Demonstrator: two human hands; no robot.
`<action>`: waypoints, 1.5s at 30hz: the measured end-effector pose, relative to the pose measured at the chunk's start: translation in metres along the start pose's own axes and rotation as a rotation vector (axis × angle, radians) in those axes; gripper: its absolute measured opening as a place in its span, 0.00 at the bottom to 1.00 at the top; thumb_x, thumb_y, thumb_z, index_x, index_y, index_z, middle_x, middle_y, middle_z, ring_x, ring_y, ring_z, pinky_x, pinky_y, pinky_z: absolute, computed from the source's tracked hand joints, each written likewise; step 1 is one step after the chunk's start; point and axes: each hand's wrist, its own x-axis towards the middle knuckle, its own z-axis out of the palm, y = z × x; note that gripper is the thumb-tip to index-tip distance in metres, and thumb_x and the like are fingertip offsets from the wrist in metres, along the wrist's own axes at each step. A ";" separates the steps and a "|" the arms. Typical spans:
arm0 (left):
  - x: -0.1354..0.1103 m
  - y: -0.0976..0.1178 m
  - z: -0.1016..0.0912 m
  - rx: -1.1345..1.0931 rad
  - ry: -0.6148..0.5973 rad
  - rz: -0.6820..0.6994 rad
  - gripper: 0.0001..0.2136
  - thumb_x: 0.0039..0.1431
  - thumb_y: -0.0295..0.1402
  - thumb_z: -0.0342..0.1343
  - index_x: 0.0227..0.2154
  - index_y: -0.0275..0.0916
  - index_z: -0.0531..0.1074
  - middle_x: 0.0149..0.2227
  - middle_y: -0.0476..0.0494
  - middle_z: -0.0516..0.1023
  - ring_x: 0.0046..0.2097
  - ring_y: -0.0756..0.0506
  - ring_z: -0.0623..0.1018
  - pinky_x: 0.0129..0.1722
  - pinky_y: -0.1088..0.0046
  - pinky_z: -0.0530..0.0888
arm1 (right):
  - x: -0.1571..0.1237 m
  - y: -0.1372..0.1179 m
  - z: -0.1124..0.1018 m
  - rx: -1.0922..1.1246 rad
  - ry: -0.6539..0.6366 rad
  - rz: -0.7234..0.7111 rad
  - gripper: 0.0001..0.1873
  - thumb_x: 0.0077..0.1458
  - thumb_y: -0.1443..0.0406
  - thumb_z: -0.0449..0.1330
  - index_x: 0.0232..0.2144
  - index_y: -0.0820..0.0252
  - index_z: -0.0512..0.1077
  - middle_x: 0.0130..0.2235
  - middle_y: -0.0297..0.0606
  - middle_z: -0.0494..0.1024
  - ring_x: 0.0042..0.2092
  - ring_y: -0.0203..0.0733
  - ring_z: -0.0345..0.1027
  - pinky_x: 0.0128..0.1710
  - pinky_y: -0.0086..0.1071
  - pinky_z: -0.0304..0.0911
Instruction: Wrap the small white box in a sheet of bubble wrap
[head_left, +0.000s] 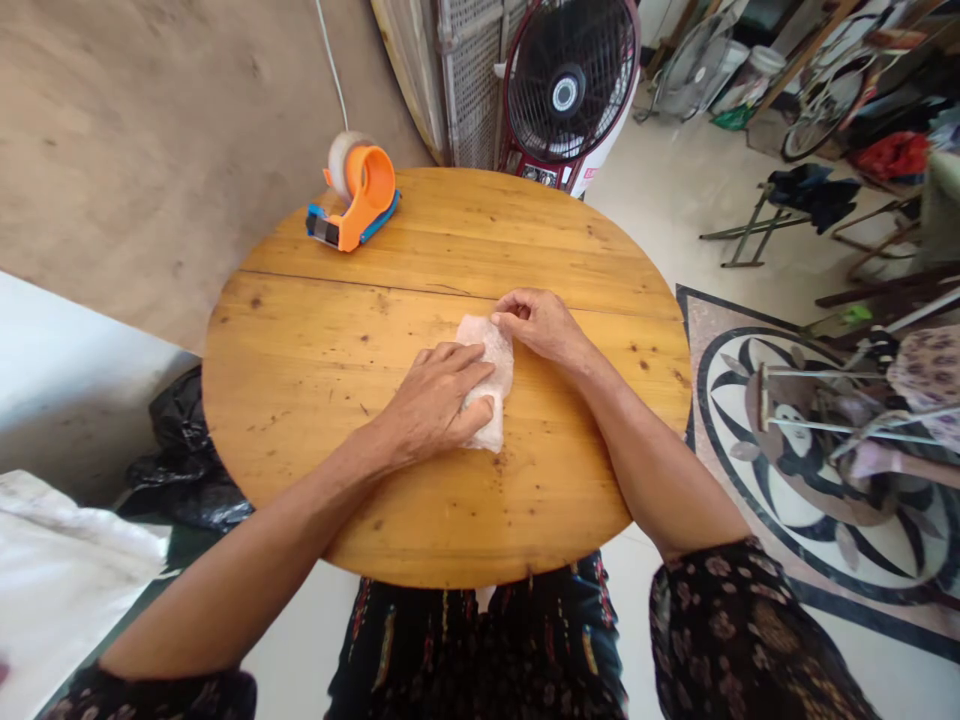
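On the round wooden table (300,400) lies a small, pale pinkish-white packet (501,352), which looks like something wrapped in bubble wrap. My left hand (442,395) rests flat across its left and middle part, fingers spread and the thumb near its lower end. At the packet's upper right corner, the thumb and curled fingertips of my right hand (536,322) are pinched together at the edge. What is inside the wrapping is hidden. Toward the far left of the table stands an orange and blue tape dispenser (367,200) with a roll of clear tape, untouched by either hand.
A dark red fan (566,95) stands just behind the table. A wooden panel (150,130) borders the left. On the right are a patterned floor inlay (739,440), a folding stool (757,220), a bicycle (825,100) and part of another person's arm (922,466).
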 end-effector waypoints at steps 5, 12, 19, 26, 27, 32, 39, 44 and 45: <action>0.000 0.001 -0.001 -0.004 0.001 0.007 0.21 0.61 0.36 0.44 0.51 0.35 0.74 0.61 0.36 0.68 0.59 0.34 0.66 0.59 0.52 0.63 | 0.003 0.001 0.008 -0.054 0.102 0.012 0.12 0.51 0.59 0.63 0.35 0.60 0.78 0.35 0.37 0.78 0.34 0.38 0.66 0.36 0.32 0.60; -0.001 0.001 0.000 -0.001 0.010 0.002 0.22 0.61 0.37 0.44 0.52 0.35 0.73 0.62 0.36 0.68 0.59 0.34 0.66 0.59 0.52 0.63 | 0.006 0.002 0.006 -0.032 0.057 0.001 0.09 0.50 0.63 0.62 0.33 0.60 0.78 0.31 0.35 0.77 0.32 0.37 0.64 0.33 0.30 0.58; -0.001 0.002 0.000 0.002 0.022 -0.003 0.21 0.61 0.36 0.44 0.52 0.36 0.74 0.61 0.36 0.68 0.59 0.34 0.67 0.59 0.53 0.64 | 0.013 0.003 0.017 0.008 0.159 0.029 0.08 0.52 0.62 0.59 0.28 0.60 0.76 0.27 0.33 0.73 0.31 0.37 0.63 0.31 0.29 0.55; -0.001 0.001 0.000 0.003 0.022 0.011 0.21 0.61 0.36 0.44 0.51 0.36 0.73 0.60 0.36 0.68 0.58 0.34 0.67 0.58 0.53 0.65 | 0.016 0.006 0.017 0.079 0.127 0.023 0.08 0.53 0.63 0.57 0.24 0.59 0.71 0.26 0.32 0.72 0.30 0.37 0.63 0.31 0.29 0.57; -0.001 0.001 0.000 0.004 0.022 0.010 0.21 0.61 0.36 0.44 0.51 0.36 0.73 0.60 0.36 0.68 0.58 0.34 0.67 0.58 0.53 0.65 | 0.016 0.006 0.017 0.115 0.106 0.021 0.08 0.53 0.63 0.57 0.24 0.59 0.70 0.26 0.32 0.72 0.30 0.37 0.64 0.31 0.29 0.58; -0.001 0.001 0.000 0.008 0.028 0.005 0.21 0.61 0.36 0.44 0.52 0.37 0.73 0.60 0.37 0.68 0.58 0.35 0.67 0.58 0.54 0.65 | 0.014 0.001 0.013 0.318 0.009 -0.008 0.06 0.52 0.62 0.57 0.27 0.58 0.68 0.26 0.31 0.71 0.30 0.36 0.64 0.31 0.28 0.60; -0.001 0.001 0.000 0.013 0.026 0.011 0.21 0.61 0.37 0.44 0.51 0.36 0.74 0.60 0.36 0.68 0.58 0.34 0.67 0.58 0.52 0.65 | 0.012 -0.006 0.008 0.446 -0.009 0.022 0.13 0.54 0.60 0.58 0.21 0.59 0.66 0.23 0.30 0.67 0.27 0.34 0.60 0.30 0.28 0.59; 0.000 0.001 0.001 0.018 0.024 0.023 0.21 0.61 0.36 0.44 0.51 0.36 0.74 0.60 0.36 0.68 0.58 0.33 0.67 0.58 0.52 0.65 | 0.015 -0.005 0.015 0.404 0.040 -0.007 0.15 0.56 0.59 0.57 0.21 0.58 0.64 0.23 0.30 0.65 0.26 0.33 0.56 0.27 0.27 0.56; 0.000 0.001 0.001 0.018 0.023 0.025 0.20 0.61 0.36 0.44 0.50 0.36 0.74 0.60 0.36 0.69 0.58 0.34 0.68 0.58 0.52 0.65 | 0.015 -0.005 0.017 0.382 0.052 -0.009 0.15 0.57 0.58 0.57 0.21 0.58 0.64 0.22 0.30 0.64 0.26 0.33 0.56 0.27 0.27 0.55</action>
